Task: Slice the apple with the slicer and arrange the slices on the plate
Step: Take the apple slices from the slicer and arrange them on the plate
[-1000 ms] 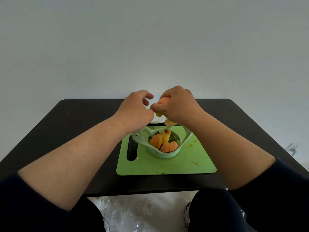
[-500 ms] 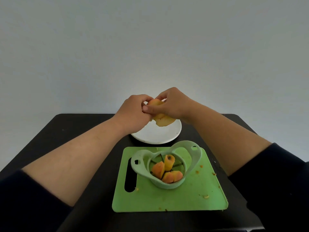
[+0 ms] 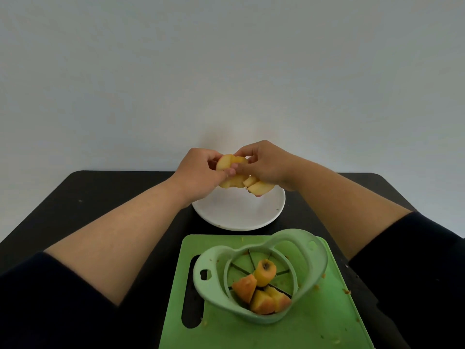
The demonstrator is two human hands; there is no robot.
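Observation:
Over the far rim of the white plate [image 3: 236, 212] my left hand [image 3: 201, 172] and my right hand [image 3: 266, 163] meet, both gripping a cluster of apple slices [image 3: 230, 162]. More slices [image 3: 259, 187] hang below my right hand, just above the plate. The pale green slicer [image 3: 214, 275] rests on the green cutting board [image 3: 314, 323], with the apple core [image 3: 265, 272] upright in its middle ring. Three slices [image 3: 261, 295] remain wedged between the slicer's blades at its near side.
The board and the plate sit on a black table [image 3: 113, 197] against a plain pale wall. Small apple crumbs [image 3: 346, 291] lie scattered on the board's right side. My forearms stretch across both sides of the table.
The view has tilted so plate and board sit lower in frame. Both hands stayed joined over the plate's far edge, and the slices under my right hand now fan out more.

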